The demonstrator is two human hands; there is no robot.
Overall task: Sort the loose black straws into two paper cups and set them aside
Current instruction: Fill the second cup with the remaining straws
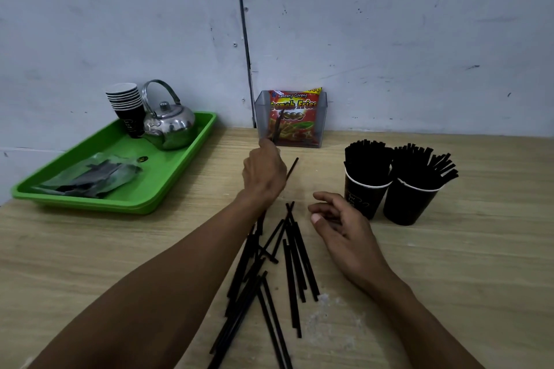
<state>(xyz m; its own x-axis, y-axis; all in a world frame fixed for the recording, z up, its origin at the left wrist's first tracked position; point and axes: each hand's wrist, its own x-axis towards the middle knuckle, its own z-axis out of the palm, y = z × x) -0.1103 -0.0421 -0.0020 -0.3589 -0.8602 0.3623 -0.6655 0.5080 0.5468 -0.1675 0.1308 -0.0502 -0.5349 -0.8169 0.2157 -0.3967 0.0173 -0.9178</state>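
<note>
Hands over a pale wood-grain table (pixel 449 263), head view. The left hand (pixel 263 172) reaches forward with its back to the camera; its fingers are curled out of sight, and a thin black straw (pixel 292 169) slants out just to its right, at or behind the knuckles. Whether the hand grips this straw cannot be told. The right hand (pixel 338 222) rests nearer the camera, fingers loosely bent, thumb apart, holding nothing.

Between the two forearms and close below the right hand's fingertips lies the scatter of loose black plastic straws (pixel 278 272), crossing one another on the tabletop. Just beyond and to the right of the right hand stand two black paper cups with white rims, side by side and touching: the nearer cup (pixel 361 199) and the farther cup (pixel 407 204), both upright and packed with black straws whose ends fan out above the rims.

Directly beyond the left hand, against the grey wall (pixel 389 24), a clear plastic box (pixel 260 111) holds a red French-fries snack packet (pixel 295 117). Well to the left of that hand sits a green plastic tray (pixel 168 189) bearing a stack of black paper cups (pixel 127 105), a polished steel kettle (pixel 169 126) and a clear bag of dark contents (pixel 90 172).
</note>
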